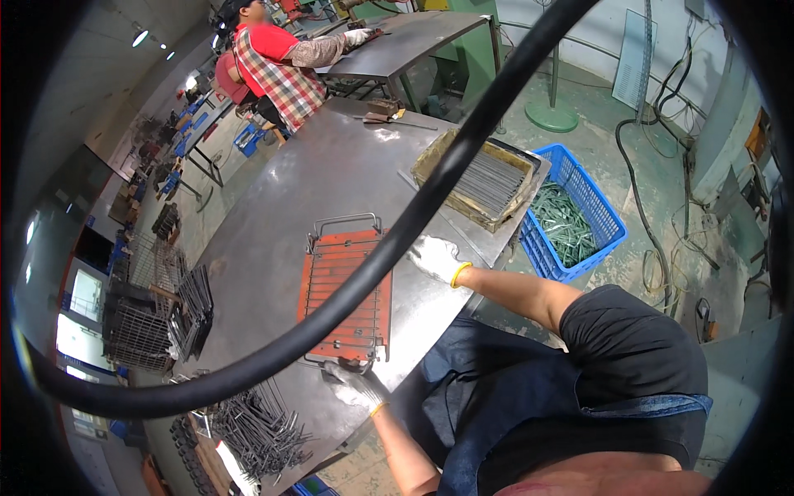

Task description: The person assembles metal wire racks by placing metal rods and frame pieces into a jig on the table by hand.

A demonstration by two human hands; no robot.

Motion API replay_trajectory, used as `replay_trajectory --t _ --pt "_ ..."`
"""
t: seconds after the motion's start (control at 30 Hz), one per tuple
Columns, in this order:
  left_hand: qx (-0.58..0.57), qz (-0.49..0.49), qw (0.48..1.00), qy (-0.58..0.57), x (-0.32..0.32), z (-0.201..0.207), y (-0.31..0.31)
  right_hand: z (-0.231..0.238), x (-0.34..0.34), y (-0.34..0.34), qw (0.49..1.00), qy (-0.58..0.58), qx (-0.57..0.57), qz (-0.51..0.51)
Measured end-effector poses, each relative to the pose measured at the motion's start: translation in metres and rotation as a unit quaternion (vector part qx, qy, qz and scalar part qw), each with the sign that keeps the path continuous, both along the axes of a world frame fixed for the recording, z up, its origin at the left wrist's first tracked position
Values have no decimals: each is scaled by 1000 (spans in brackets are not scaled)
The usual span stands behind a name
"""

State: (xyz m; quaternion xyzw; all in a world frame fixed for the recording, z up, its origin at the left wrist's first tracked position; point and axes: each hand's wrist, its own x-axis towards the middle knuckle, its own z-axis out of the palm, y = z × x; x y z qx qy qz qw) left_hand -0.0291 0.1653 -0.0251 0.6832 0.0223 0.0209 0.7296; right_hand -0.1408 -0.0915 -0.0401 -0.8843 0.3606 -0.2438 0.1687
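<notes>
A red-orange slotted board lies on the metal table, with thin dark rods across it and a wire loop handle at its far end. A wire frame edges its near end. My left hand, in a white glove with a yellow cuff, is closed at this near end, its fingers around the frame; the fingertips are partly hidden. My right hand, gloved likewise, is right of the board, low over the table. Its fingers look stretched out and apart, holding nothing visible; the black cable partly covers their tips.
A thick black cable crosses the view. At the right table edge sits a tray of grey rods, beside a blue crate of green metal strips. Dark rods are heaped near left. A person works at another table.
</notes>
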Motion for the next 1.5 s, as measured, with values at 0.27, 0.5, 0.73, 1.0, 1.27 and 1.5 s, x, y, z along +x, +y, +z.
replay_trajectory --t 0.27,0.5,0.73,1.0,1.27,1.5 --pt "26 19 999 -14 -9 7 -2 -10 6 -8 1000 15 19 -6" --pt "-52 -15 999 9 -6 0 0 -13 8 -9 1000 17 -8 0" --pt "-116 -34 993 12 -1 -9 1 -26 11 -12 998 -32 -46 -7" --pt "-54 -4 998 10 -13 11 -5 -16 6 -10 1000 -10 1 -4" --pt "-115 -37 993 8 -4 -5 1 -3 4 -6 999 41 -20 18" --pt "-124 -41 991 7 -3 -6 0 -3 3 -5 1000 7 18 9"
